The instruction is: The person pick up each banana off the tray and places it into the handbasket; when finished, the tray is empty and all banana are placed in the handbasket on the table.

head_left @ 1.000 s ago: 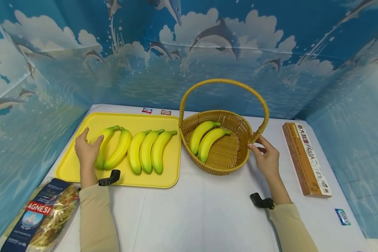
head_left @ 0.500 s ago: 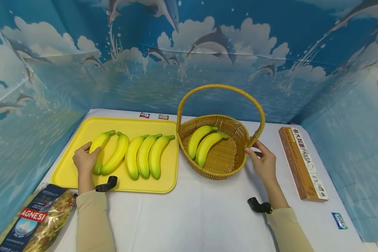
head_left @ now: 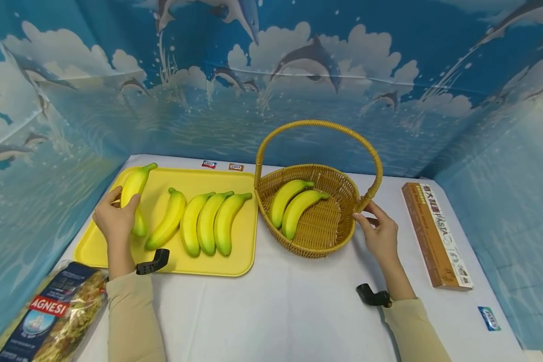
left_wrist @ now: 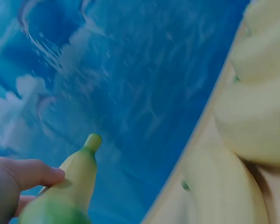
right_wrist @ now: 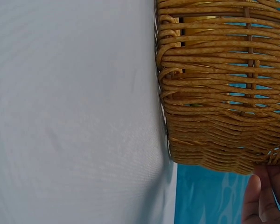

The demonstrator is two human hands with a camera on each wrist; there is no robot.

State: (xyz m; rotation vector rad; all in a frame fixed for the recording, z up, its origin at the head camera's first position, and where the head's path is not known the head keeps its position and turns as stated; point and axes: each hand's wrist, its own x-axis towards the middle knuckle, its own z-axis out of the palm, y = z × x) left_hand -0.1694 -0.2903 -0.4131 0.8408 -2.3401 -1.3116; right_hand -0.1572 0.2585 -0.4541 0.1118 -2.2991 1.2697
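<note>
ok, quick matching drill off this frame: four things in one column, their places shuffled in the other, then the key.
Things:
1. lifted banana
2. two bananas
3. pasta box
4. pasta bag

Places:
A. on the cloth right of the basket
B. in the left hand, above the yellow tray
C. at the near left table corner
D. inside the basket

Pairs: 1-B, 2-D, 3-A, 4-C
</note>
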